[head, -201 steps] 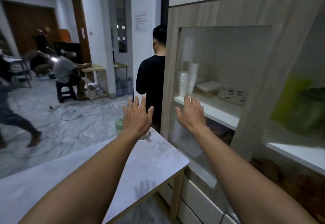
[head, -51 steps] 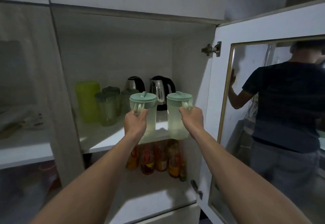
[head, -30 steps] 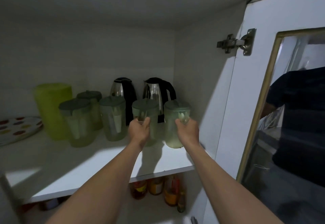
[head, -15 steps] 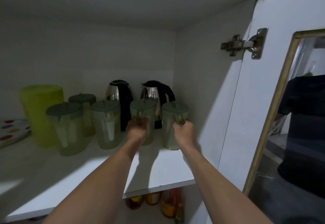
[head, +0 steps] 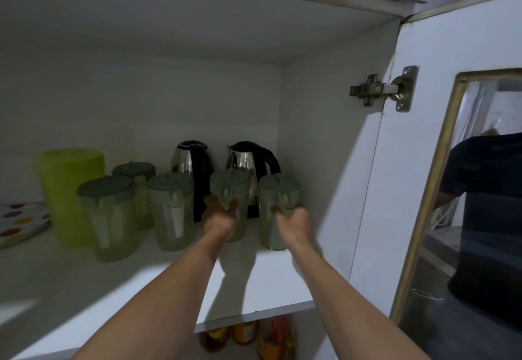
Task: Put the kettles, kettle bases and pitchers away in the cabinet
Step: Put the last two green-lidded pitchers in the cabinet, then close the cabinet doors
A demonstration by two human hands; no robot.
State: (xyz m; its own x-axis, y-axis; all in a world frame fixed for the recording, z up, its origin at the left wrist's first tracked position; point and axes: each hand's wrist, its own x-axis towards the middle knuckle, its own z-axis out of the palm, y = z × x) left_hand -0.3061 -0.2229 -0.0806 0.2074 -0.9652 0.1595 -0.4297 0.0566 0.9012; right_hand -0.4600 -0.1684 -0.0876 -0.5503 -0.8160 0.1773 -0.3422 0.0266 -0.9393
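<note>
Two translucent green pitchers with green lids stand upright on the white cabinet shelf (head: 271,280), one (head: 230,186) in front of my left hand (head: 219,218), the other (head: 279,190) in front of my right hand (head: 293,222). Both hands have their fingers spread and sit just at the pitchers' fronts, no longer wrapped around them. Behind these stand two steel kettles with black handles, the left kettle (head: 186,162) and the right kettle (head: 248,160). Three more green pitchers (head: 169,207) stand to the left.
A lime-green container (head: 70,190) and a dotted plate (head: 19,218) sit at the shelf's left. The cabinet's side wall is close on the right. The glass door (head: 452,49) hangs open there, with a person (head: 485,204) behind it. Bottles (head: 245,334) fill the shelf below.
Both pitchers were carried up and set down on the shelf in front of the kettles. My fingers have since come off them and spread apart.
</note>
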